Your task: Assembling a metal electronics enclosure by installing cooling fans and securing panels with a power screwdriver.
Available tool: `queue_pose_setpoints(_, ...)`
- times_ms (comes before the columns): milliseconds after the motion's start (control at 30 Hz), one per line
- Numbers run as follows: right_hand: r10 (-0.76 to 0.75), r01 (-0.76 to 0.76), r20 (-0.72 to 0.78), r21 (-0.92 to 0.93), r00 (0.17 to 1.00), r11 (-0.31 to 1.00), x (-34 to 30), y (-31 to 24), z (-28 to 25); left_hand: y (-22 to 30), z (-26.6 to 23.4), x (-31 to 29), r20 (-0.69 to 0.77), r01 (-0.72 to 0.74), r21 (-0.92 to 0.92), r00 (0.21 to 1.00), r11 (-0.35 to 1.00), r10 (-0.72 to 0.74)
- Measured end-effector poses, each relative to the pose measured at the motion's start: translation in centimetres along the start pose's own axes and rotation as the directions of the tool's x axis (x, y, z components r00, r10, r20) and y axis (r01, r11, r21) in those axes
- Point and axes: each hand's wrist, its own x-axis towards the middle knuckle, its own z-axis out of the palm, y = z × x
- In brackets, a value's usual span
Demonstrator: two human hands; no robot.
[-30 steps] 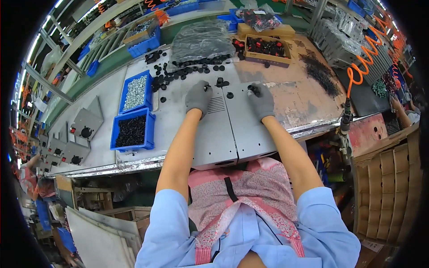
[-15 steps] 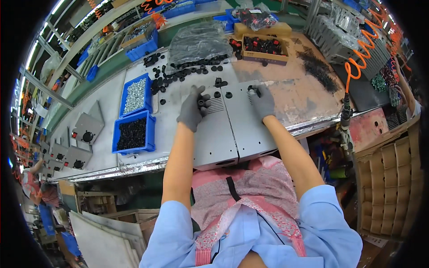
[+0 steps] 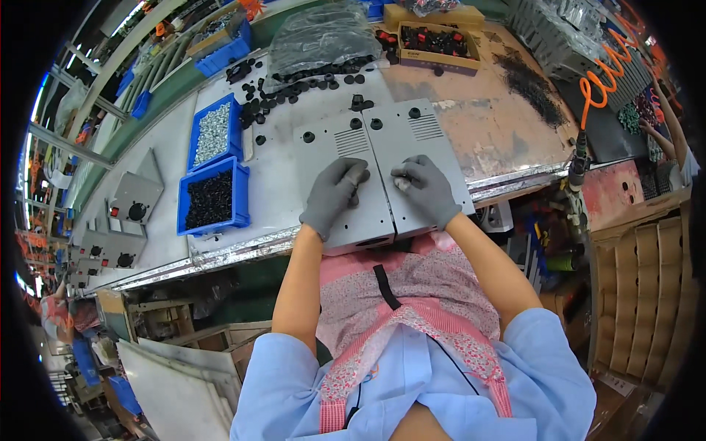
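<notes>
Two grey sheet-metal panels [image 3: 344, 217] lie side by side in front of me, with vent slots toward their far ends and small holes near their front edges. Small black round feet [image 3: 376, 123] stand near the far corners of both. My left hand [image 3: 337, 194], in a grey glove, is curled above the left panel. Over the right panel my right hand [image 3: 425, 188], also gloved, is closed with thumb and fingertips pressed together close to the seam. What either hand holds is hidden by its fingers.
Left of the panels are a blue bin of silvery parts [image 3: 237, 140] and a blue bin of black parts [image 3: 243, 192]. Loose black feet [image 3: 257, 106] and a clear plastic bag [image 3: 323, 40] lie beyond. An orange coiled hose [image 3: 597, 90] hangs at right.
Both hands have moved back toward me from the panels' far ends. Black feet at the outer far corners now show where the hands were.
</notes>
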Motion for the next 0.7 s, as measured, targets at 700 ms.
queue_pose_setpoints(700,0.010,-0.026,-0.102,-0.159,0.995,0.987,-0.3,2.8,-4.4,-2.4,-3.4,-1.4,-0.364,-0.096,0.590,0.854,0.802,0.371)
